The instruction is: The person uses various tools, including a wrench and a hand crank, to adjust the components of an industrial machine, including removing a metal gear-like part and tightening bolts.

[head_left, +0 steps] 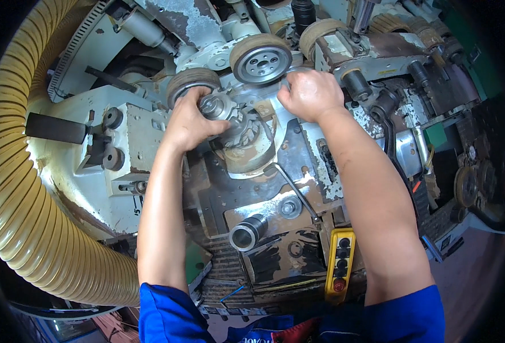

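Observation:
My left hand (191, 123) is curled round the metal cutter head (242, 128), its thumb and index finger on either side of the round collar (211, 105) on top. The cutter head stands over a round opening in the machine table (207, 194), its toothed edge showing to the right. My right hand (312, 95) is closed in a fist beside the spoked feed wheel (261, 64), above the table. What it holds, if anything, is hidden. Nearer to me on the table lie a spanner (291, 186), a flanged metal ring (289, 207) and a hollow metal sleeve (248, 233).
A ribbed yellow hose (32, 166) curves down the left side. More feed wheels (192, 80) stand behind my hands. A yellow control box (339, 266) with a red button is at the front. A machine block with knobs (135, 137) stands left of my left arm.

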A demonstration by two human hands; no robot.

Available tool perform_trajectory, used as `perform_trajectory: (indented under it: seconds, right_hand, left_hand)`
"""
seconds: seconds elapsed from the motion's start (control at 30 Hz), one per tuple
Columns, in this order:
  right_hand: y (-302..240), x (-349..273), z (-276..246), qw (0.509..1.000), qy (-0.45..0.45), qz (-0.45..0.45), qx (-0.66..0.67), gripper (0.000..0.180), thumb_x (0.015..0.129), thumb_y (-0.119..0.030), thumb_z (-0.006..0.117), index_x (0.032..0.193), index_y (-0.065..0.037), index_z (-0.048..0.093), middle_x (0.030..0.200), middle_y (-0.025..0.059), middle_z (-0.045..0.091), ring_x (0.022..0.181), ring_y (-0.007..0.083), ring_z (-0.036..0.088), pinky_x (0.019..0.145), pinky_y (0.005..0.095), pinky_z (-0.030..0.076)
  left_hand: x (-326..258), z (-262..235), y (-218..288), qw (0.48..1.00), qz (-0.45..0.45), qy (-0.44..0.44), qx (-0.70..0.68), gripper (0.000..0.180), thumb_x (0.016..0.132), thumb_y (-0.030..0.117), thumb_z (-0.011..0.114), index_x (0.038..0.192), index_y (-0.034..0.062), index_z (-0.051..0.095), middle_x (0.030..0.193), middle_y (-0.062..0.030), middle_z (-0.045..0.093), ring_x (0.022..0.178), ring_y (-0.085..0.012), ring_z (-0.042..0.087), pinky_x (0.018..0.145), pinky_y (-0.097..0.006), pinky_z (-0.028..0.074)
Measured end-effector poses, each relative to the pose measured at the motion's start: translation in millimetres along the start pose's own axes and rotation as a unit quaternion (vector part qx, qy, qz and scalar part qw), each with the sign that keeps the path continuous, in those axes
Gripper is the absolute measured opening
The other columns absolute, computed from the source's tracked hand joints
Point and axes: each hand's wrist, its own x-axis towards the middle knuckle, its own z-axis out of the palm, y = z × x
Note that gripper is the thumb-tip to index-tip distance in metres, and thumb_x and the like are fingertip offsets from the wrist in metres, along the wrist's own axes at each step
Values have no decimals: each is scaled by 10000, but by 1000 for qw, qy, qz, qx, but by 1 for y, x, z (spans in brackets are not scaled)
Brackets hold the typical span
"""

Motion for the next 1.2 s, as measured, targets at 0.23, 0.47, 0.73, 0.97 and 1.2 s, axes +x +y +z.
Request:
perform_trajectory:
  seconds: [0.23, 0.47, 0.73, 0.97, 1.2]
  right_hand:
    - [2, 0, 2, 1000, 8, -5, -1, 365, 885, -398, 583, 875, -85, 771, 894, 182, 755, 856, 390, 724, 828, 492, 581]
    - [2, 1, 4, 1000, 5, -8, 2, 363, 884, -400, 587, 876, -87, 770, 888, 178, 755, 874, 386, 724, 837, 492, 577]
    - [4, 1, 3, 1000, 15, -11, 2, 367, 889, -400, 581, 878, -86, 771, 885, 177, 754, 882, 379, 725, 842, 486, 577]
    - [3, 1, 4, 1000, 7, -14, -7, 375, 900, -399, 572, 888, -87, 778, 878, 176, 756, 876, 366, 731, 839, 478, 579]
    - [4, 1, 6, 999, 21, -24, -2, 387, 905, -423, 584, 894, -89, 778, 870, 172, 757, 859, 367, 732, 835, 469, 581]
  left_hand:
    - [-6, 4, 2, 999, -25, -1, 20, 867, 576, 325, 946, 1324, 24, 627, 1255, -247, 654, 1235, -380, 603, 1073, -427, 481]
    - [-8, 22, -11, 998, -43, -11, -39, 894, 603, 120, 961, 1395, 27, 557, 1276, -165, 680, 1196, -268, 640, 1060, -371, 476]
    - [-12, 36, -14, 990, -58, -11, -129, 746, 610, 187, 950, 1267, 15, 641, 1173, -169, 707, 1131, -312, 662, 1019, -405, 504]
    - [-9, 40, -16, 982, -86, 7, -166, 543, 598, 236, 980, 1010, 1, 716, 1083, -157, 730, 989, -294, 704, 873, -397, 556]
    - [-17, 61, -32, 999, -42, -2, -27, 645, 576, 309, 1005, 1063, -8, 726, 1132, -193, 701, 1153, -358, 613, 1019, -432, 494]
